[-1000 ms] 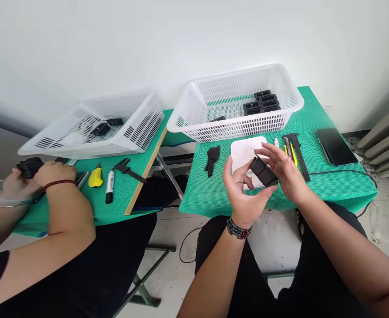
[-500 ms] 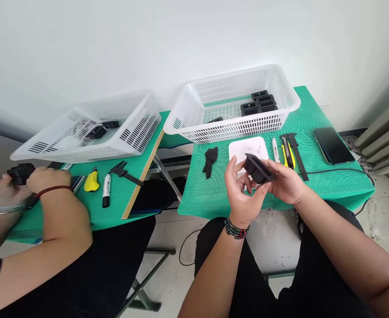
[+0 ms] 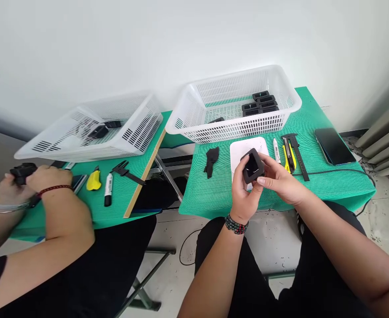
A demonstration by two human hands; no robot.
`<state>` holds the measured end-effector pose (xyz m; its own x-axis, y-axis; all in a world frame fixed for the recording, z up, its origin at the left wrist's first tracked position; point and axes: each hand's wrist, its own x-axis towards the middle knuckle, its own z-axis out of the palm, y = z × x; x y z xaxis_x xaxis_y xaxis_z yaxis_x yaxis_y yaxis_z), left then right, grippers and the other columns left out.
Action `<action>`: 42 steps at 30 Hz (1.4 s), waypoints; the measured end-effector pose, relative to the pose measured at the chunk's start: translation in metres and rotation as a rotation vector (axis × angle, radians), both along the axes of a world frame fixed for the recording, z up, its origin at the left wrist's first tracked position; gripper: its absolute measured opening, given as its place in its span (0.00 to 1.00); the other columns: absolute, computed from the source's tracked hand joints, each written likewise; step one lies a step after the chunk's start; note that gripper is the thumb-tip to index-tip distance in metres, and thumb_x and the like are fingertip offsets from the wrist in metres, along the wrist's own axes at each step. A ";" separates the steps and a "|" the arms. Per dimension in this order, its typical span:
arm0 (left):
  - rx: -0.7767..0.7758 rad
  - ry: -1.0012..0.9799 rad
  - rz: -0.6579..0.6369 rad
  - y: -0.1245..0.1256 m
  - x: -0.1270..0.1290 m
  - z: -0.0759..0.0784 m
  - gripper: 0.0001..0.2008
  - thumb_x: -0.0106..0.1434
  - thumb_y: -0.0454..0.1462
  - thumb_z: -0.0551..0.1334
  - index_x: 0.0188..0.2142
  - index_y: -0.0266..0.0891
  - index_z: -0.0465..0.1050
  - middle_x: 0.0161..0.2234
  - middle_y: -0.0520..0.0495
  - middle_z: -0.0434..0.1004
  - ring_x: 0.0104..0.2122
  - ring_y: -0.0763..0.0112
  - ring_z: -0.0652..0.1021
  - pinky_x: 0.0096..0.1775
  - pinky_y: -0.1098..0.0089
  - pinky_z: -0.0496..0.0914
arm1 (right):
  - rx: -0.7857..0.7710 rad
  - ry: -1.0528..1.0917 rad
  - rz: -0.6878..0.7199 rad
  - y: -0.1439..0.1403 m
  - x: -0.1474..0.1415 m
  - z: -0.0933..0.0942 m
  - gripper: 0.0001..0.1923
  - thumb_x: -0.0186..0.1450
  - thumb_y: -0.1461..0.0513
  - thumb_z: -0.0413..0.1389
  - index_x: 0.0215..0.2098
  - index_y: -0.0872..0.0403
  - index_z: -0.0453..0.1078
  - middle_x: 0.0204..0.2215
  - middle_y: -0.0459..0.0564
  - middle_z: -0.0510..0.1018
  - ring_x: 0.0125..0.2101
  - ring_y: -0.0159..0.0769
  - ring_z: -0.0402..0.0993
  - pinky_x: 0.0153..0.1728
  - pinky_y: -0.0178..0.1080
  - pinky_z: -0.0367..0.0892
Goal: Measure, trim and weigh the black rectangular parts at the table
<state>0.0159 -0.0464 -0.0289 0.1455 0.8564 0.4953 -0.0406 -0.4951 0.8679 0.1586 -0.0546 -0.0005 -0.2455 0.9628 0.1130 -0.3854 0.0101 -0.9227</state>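
Observation:
A black hollow plastic part [image 3: 252, 166] is gripped from both sides by my left hand [image 3: 242, 194] and my right hand [image 3: 277, 179], its opening turned toward me. The hands hover over the front edge of the green table [image 3: 327, 185], just in front of a white tray [image 3: 244, 148]. Behind it stands a white mesh basket [image 3: 234, 128] holding several black parts [image 3: 260, 101].
A black cloth piece [image 3: 211, 160], white marker [image 3: 276, 150], yellow knife [image 3: 287, 155], caliper [image 3: 297, 154] and phone [image 3: 334, 145] lie on the table. At left, another person's hands [image 3: 37, 179] hold a black part near a second basket [image 3: 91, 132], marker [image 3: 108, 189] and yellow cutter [image 3: 93, 180].
I have turned the black part between my hands from lying flat to standing on end with its opening facing me. The hands have closed in around it.

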 end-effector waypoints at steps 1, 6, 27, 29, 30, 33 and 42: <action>0.003 0.004 -0.005 0.000 0.000 0.000 0.32 0.68 0.53 0.64 0.67 0.47 0.63 0.67 0.36 0.68 0.63 0.49 0.74 0.58 0.53 0.76 | -0.008 0.004 -0.011 0.000 0.000 0.000 0.37 0.60 0.49 0.69 0.64 0.45 0.66 0.57 0.54 0.76 0.52 0.43 0.76 0.50 0.46 0.76; 0.000 0.046 -0.065 -0.002 0.001 0.002 0.29 0.71 0.50 0.63 0.67 0.46 0.62 0.65 0.37 0.71 0.62 0.53 0.76 0.59 0.55 0.76 | -0.031 0.045 -0.058 0.000 0.002 0.001 0.30 0.62 0.49 0.68 0.60 0.45 0.70 0.58 0.53 0.75 0.49 0.41 0.77 0.45 0.43 0.78; 0.307 0.288 0.040 -0.003 0.005 -0.003 0.43 0.64 0.54 0.67 0.72 0.49 0.51 0.70 0.31 0.56 0.64 0.44 0.70 0.49 0.52 0.79 | -0.215 0.179 -0.379 0.008 0.003 0.002 0.18 0.62 0.46 0.64 0.42 0.48 0.76 0.37 0.46 0.81 0.39 0.39 0.78 0.38 0.40 0.74; 0.313 0.276 0.064 -0.003 0.006 -0.003 0.42 0.65 0.53 0.67 0.72 0.48 0.52 0.70 0.31 0.57 0.67 0.43 0.66 0.53 0.50 0.77 | -0.173 0.143 -0.347 0.005 -0.001 0.003 0.20 0.61 0.45 0.65 0.45 0.47 0.75 0.39 0.46 0.81 0.41 0.40 0.78 0.42 0.42 0.75; 0.316 0.268 0.085 -0.003 0.007 -0.003 0.41 0.65 0.52 0.67 0.71 0.47 0.53 0.69 0.32 0.59 0.68 0.44 0.65 0.56 0.48 0.75 | -0.150 0.114 -0.325 0.003 -0.003 0.004 0.21 0.61 0.45 0.66 0.46 0.47 0.75 0.41 0.46 0.81 0.42 0.40 0.78 0.44 0.43 0.75; 0.300 0.240 0.157 -0.004 0.008 -0.002 0.35 0.68 0.49 0.66 0.69 0.45 0.57 0.67 0.33 0.63 0.68 0.47 0.66 0.64 0.45 0.67 | -0.065 0.016 -0.259 -0.002 -0.007 0.005 0.22 0.61 0.45 0.66 0.48 0.46 0.75 0.44 0.48 0.81 0.48 0.42 0.77 0.51 0.45 0.74; 0.061 0.047 0.129 -0.005 0.006 -0.001 0.23 0.71 0.49 0.62 0.60 0.41 0.68 0.56 0.37 0.77 0.55 0.57 0.79 0.55 0.56 0.77 | 0.045 -0.066 -0.358 -0.001 -0.006 0.003 0.22 0.60 0.45 0.67 0.45 0.46 0.74 0.42 0.49 0.81 0.44 0.42 0.77 0.47 0.47 0.76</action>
<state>0.0222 -0.0509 -0.0302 0.0603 0.8383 0.5418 0.0672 -0.5450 0.8357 0.1522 -0.0557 0.0028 0.0983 0.9834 0.1525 -0.2897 0.1749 -0.9410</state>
